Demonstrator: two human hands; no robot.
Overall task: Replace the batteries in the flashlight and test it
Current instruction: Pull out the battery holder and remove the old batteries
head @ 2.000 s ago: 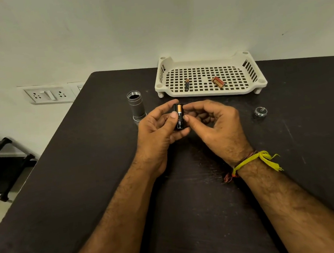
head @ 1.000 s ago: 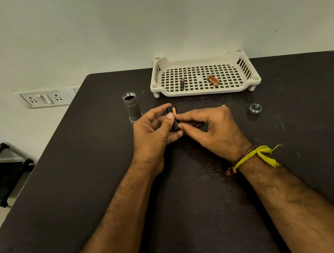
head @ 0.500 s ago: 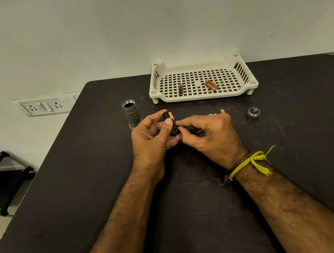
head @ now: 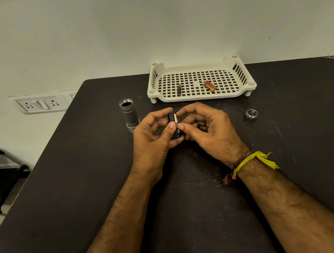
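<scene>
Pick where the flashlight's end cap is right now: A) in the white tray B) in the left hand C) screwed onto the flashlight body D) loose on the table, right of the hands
D: the end cap lies alone on the dark table, right of both hands, while the flashlight body stands open-topped on the far left side and the tray holds only batteries.

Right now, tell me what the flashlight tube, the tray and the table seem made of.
Flashlight tube: likely metal, satin grey, with a threaded rim and machined grooves. Tray: looks like moulded plastic, cream and matte, with a grid of square holes. Table: dark, matte, faintly scuffed surface, perhaps laminate or painted wood; unclear.
</scene>
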